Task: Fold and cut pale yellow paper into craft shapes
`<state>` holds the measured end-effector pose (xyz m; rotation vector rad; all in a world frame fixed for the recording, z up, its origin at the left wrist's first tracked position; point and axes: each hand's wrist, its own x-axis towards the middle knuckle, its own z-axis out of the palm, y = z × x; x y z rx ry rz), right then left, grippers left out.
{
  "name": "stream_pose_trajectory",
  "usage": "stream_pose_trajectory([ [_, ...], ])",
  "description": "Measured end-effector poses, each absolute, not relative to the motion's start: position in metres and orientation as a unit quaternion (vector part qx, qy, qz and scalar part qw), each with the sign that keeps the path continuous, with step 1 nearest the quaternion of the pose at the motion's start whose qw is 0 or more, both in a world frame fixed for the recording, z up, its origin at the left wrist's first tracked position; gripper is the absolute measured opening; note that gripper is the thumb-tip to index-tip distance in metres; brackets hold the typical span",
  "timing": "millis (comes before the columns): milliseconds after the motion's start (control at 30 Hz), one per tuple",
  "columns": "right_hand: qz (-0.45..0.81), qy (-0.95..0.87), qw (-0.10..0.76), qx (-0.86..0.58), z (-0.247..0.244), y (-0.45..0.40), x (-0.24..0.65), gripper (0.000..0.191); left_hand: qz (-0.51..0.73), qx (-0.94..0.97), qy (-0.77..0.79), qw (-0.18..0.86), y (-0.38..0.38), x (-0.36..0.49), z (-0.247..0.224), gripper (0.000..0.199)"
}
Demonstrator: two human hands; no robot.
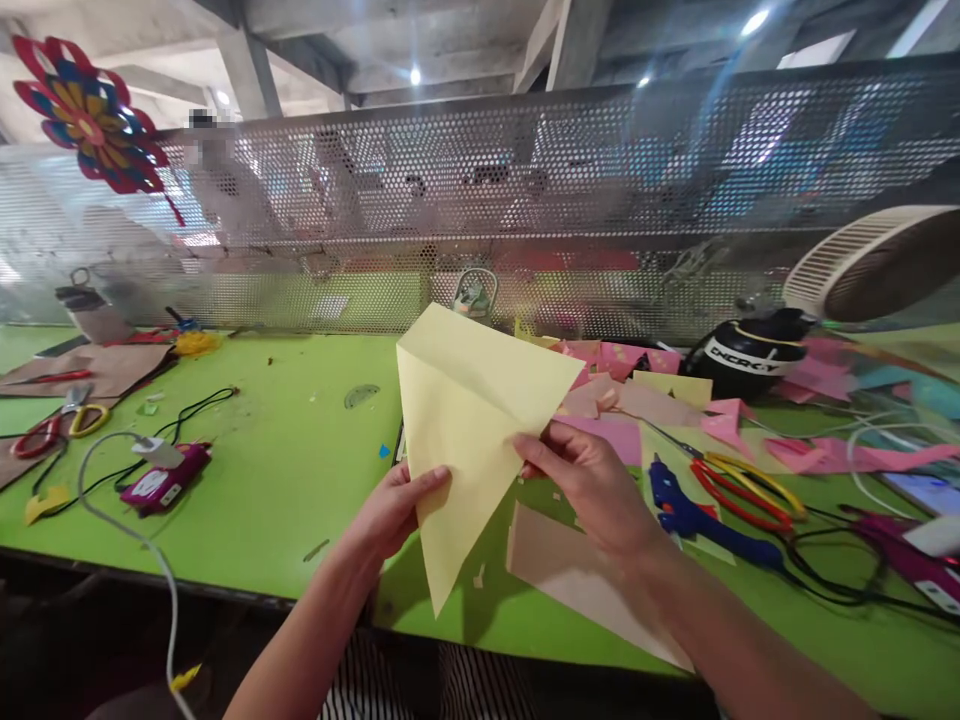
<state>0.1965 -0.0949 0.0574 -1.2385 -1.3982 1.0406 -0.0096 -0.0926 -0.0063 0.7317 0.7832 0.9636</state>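
Both hands hold up a folded sheet of pale yellow paper [472, 400], its pointed end hanging down towards the table's near edge. My left hand [401, 505] pinches its left side, thumb lying on the front face. On the right side, my right hand [589, 475] grips the edge between thumb and fingers. A fold runs across the upper part of the sheet. Beneath my right forearm a pale pink sheet of paper [577, 570] lies on the green table [300, 420]. Part of a dark-edged object behind the yellow paper is hidden.
To the right are a blue glue gun [690, 515], scissors [742, 490], pink paper scraps [817, 455], a black bottle [750, 350] and a fan [870, 265]. A purple power strip [165, 480] and more scissors [75, 415] lie left. A perforated metal screen [585, 180] stands behind.
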Motion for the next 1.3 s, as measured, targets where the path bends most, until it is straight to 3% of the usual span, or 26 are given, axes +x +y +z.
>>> stream_pose_trajectory([
  [233, 0.438, -0.576, 0.478, -0.498, 0.057, -0.082, 0.201, 0.039, 0.436, 0.345, 0.341, 0.758, -0.1, -0.007, -0.008, 0.057],
  [367, 0.444, -0.576, 0.471, -0.499, 0.059, -0.08, 0.201, 0.035, 0.435, 0.346, 0.366, 0.747, -0.104, -0.004, -0.01, 0.049],
  [600, 0.499, -0.565, 0.409, -0.513, 0.069, -0.076, 0.207, 0.035, 0.439, 0.362, 0.409, 0.713, -0.105, -0.008, -0.012, 0.046],
  [767, 0.541, -0.531, 0.348, -0.551, 0.041, -0.084, 0.213, 0.034, 0.436, 0.423, 0.445, 0.657, -0.107, -0.026, -0.017, 0.066],
  [867, 0.566, -0.498, 0.325, -0.57, 0.003, -0.089, 0.211, 0.039, 0.452, 0.503, 0.533, 0.508, -0.114, -0.036, -0.026, 0.077],
  [933, 0.582, -0.477, 0.312, -0.58, -0.019, -0.093, 0.206, 0.044, 0.452, 0.589, 0.583, 0.332, -0.123, -0.036, -0.034, 0.065],
  [1000, 0.6, -0.466, 0.286, -0.584, -0.031, -0.098, 0.202, 0.047, 0.402, 0.684, 0.566, 0.224, -0.134, -0.031, -0.041, 0.048],
  [1167, 0.636, -0.508, 0.142, -0.563, -0.014, -0.115, 0.205, 0.045, 0.283, 0.795, 0.484, 0.231, -0.148, -0.017, -0.054, 0.025],
  [1233, 0.552, -0.61, 0.106, -0.559, -0.003, -0.119, 0.211, 0.044, 0.275, 0.809, 0.485, 0.186, -0.147, -0.017, -0.058, 0.02],
  [1300, 0.377, -0.737, 0.131, -0.546, 0.001, -0.117, 0.215, 0.038, 0.247, 0.833, 0.483, 0.107, -0.145, -0.019, -0.061, 0.019],
])
